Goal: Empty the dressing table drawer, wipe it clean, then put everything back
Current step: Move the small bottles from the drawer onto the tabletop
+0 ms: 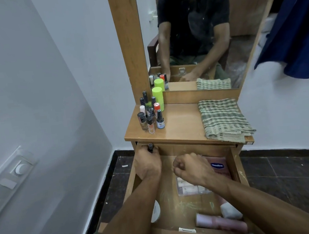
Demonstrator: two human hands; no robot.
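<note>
The wooden drawer point(237, 167) of the dressing table stands pulled out below me. My left hand point(147, 163) grips a small dark-capped bottle point(150, 147) at the drawer's far left corner. My right hand point(190, 169) hovers over the drawer's middle with its fingers curled; I cannot tell if it holds anything. Inside lie a pink Vaseline bottle point(218, 166), a clear flat packet point(190, 189), a pink tube point(220, 221), a white round lid point(156, 211) and a white-capped item point(230, 210). Several small bottles point(150, 115) and a lime-green can point(158, 97) stand on the tabletop's left.
A folded green checked cloth point(223, 118) lies on the right of the tabletop point(181, 125). The mirror point(195, 37) rises behind it. A white wall with a switch panel point(10, 179) is on the left. Blue fabric point(292, 28) hangs at the upper right.
</note>
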